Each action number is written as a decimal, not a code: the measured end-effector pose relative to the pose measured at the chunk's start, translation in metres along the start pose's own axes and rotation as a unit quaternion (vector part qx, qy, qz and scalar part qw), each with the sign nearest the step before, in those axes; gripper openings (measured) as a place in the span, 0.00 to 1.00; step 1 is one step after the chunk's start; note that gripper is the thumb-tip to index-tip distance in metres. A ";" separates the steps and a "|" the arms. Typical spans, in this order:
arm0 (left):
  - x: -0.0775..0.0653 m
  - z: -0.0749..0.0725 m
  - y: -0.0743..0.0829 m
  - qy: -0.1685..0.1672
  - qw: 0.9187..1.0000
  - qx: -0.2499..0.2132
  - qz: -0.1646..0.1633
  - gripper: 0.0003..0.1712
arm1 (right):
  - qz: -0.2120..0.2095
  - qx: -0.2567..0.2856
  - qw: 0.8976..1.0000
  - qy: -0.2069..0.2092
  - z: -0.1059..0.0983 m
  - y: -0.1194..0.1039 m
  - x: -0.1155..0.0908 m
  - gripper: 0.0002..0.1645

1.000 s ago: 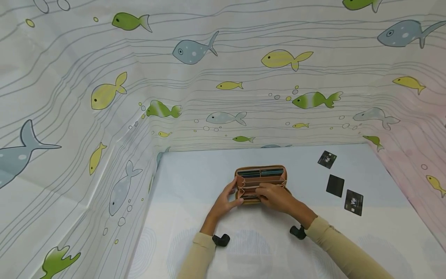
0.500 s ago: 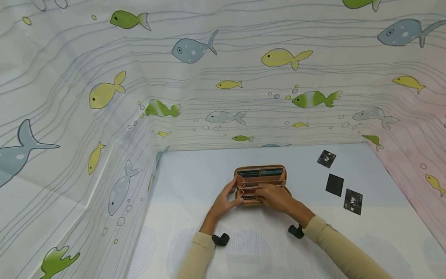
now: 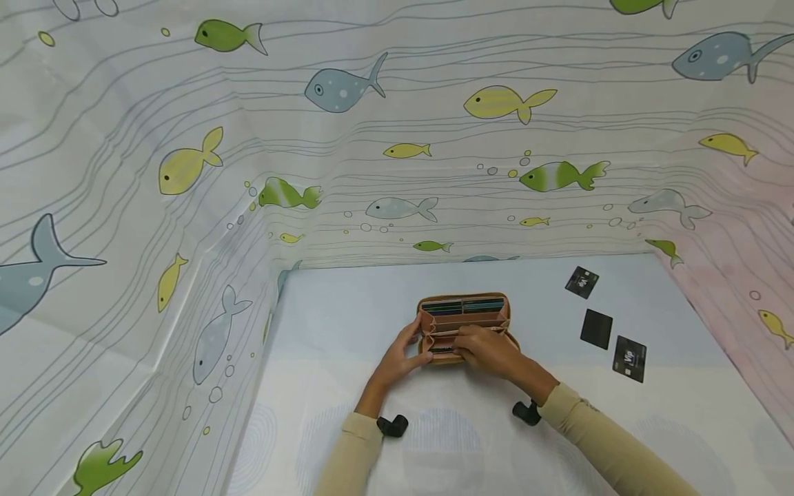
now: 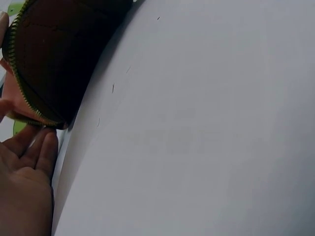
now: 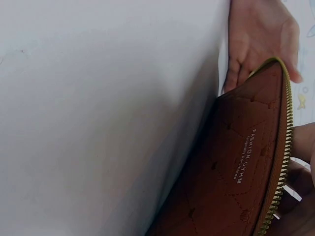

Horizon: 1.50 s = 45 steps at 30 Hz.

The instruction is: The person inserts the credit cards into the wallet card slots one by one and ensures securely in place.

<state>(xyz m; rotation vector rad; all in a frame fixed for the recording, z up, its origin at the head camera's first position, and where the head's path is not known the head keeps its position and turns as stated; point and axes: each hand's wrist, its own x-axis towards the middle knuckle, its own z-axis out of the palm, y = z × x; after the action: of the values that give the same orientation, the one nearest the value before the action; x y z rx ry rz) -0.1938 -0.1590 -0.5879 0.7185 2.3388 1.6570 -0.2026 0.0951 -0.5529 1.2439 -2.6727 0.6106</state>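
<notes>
A brown zip-around wallet (image 3: 469,319) lies spread apart on the table in the head view, cards (image 3: 484,304) filling its upper slots. My left hand (image 3: 394,360) grips its left side, thumb at the front corner and fingers along the edge. Over the right part of the front section, my right hand (image 3: 486,349) reaches in with bent fingers; their tips are hidden, and I cannot tell what they hold. Beside that hand a dark card edge (image 3: 442,350) shows in the front pocket. The right wrist view shows the wallet's quilted outside (image 5: 236,162) and gold zipper (image 5: 283,167).
To the right of the wallet lie a black VIP card (image 3: 582,282), a plain black card (image 3: 597,329) and another VIP card (image 3: 629,359). Fish-patterned sheeting (image 3: 347,158) rises behind the white table (image 3: 347,303) and along both sides.
Both hands keep their places on the wallet. The right hand shifts very slightly left, and the head view itself moves a little.
</notes>
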 end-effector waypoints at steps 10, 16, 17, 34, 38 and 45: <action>0.000 0.001 0.000 0.002 1.000 0.000 0.004 0.48 | 0.018 -0.005 1.000 -0.006 0.001 -0.002 0.001 0.03; -0.001 0.002 -0.002 0.005 1.000 -0.002 -0.003 0.49 | 0.008 0.001 1.000 0.006 0.004 -0.002 0.001 0.03; -0.001 0.002 -0.002 0.005 1.000 -0.003 -0.005 0.49 | 0.007 0.003 1.000 0.008 0.005 -0.002 0.001 0.03; -0.003 0.002 0.000 0.004 1.000 -0.023 0.004 0.51 | 0.025 -0.004 1.000 0.006 0.005 -0.005 0.002 0.03; -0.003 0.002 0.001 0.004 1.000 -0.019 0.009 0.52 | 0.025 -0.003 1.000 0.006 0.006 -0.004 0.002 0.03; -0.002 0.000 0.004 0.004 1.000 -0.006 0.012 0.52 | 0.022 -0.010 1.000 0.011 0.006 -0.004 0.002 0.03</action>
<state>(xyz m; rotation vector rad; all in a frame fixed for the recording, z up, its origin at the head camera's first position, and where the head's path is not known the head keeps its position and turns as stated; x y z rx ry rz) -0.1907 -0.1590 -0.5848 0.7425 2.3329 1.6855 -0.2009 0.0889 -0.5565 1.1691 -2.6876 0.5995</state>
